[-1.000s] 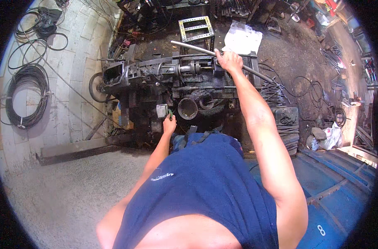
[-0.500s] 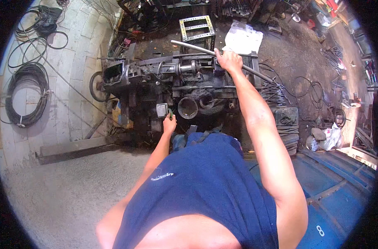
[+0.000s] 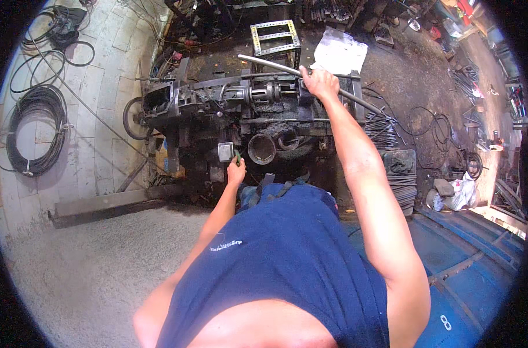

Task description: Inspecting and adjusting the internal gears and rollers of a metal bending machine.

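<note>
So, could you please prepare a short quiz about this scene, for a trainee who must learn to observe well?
1. True or false: the right hand holds the long metal rod.
2. Which of these is nearest to the left hand?
A) the white sheet
B) the pale square box
C) the stool frame
3. Complete: the coil of black cable is at the picture's ____ side.

Key: 1. True. 2. B. 3. Left.
</note>
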Demonstrator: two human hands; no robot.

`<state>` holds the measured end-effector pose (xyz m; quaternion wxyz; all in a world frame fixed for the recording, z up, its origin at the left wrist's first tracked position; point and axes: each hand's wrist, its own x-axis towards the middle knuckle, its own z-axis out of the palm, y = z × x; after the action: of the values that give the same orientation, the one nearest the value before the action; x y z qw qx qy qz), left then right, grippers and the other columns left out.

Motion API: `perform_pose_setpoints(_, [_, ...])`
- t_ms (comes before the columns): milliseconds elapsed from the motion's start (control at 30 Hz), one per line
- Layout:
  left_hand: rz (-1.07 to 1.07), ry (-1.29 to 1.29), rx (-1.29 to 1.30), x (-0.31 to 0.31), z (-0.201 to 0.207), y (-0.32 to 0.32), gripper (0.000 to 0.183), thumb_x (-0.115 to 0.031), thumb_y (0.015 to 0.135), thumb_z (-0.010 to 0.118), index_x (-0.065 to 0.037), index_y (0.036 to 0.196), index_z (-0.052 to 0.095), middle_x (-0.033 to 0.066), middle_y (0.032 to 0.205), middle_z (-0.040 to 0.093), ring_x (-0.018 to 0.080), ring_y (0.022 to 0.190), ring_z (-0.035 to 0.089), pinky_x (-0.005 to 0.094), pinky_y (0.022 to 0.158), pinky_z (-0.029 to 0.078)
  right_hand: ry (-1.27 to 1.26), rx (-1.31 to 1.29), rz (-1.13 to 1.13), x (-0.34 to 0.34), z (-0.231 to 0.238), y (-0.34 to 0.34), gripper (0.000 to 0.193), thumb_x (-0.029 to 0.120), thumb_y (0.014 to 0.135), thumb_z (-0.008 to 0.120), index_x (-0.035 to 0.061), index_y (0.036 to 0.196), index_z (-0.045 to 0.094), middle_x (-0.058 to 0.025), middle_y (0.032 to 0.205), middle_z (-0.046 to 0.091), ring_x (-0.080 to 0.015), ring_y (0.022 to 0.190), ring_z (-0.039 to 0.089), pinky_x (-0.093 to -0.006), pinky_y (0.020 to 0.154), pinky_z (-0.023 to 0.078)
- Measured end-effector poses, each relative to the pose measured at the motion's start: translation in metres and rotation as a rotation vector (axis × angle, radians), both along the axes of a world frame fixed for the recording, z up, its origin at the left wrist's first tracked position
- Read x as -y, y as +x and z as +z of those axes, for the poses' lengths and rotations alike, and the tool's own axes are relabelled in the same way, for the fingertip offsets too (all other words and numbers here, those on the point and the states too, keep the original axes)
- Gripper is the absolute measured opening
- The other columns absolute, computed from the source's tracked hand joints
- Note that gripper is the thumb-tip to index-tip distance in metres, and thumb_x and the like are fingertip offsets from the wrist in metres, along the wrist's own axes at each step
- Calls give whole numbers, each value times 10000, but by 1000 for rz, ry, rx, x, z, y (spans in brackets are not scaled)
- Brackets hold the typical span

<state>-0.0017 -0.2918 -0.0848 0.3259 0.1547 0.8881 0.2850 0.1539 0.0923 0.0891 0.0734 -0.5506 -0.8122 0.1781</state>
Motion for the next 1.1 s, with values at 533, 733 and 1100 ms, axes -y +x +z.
perform_pose_setpoints(533, [8,49,43,-2,11,3,494,-283,949,565,-2,1351,509,120,775,678,175,650,658,331,645,534,-57,59,-18,2,8,-1,718,648,912,378,32,948,744,-209,1006,700,-353,1001,666,-434,871,512])
perform_pose_setpoints(733, [5,-3,73,-3,11,3,506,-292,940,570,-12,1356,507,140,793,685,187,672,673,343,655,536,-82,77,-13,0,8,-1,689,644,909,392,45,989,724,-222,1021,691,-371,1005,659,-450,880,506])
perform_pose_setpoints(1100, [14,0,24,-2,3,4,508,-297,926,578,-12,1343,519,150,764,680,230,641,670,370,637,527,-57,49,-28,2,2,-1,624,619,905,427,75,1044,698,-235,1044,678,-392,1019,644,-461,891,497])
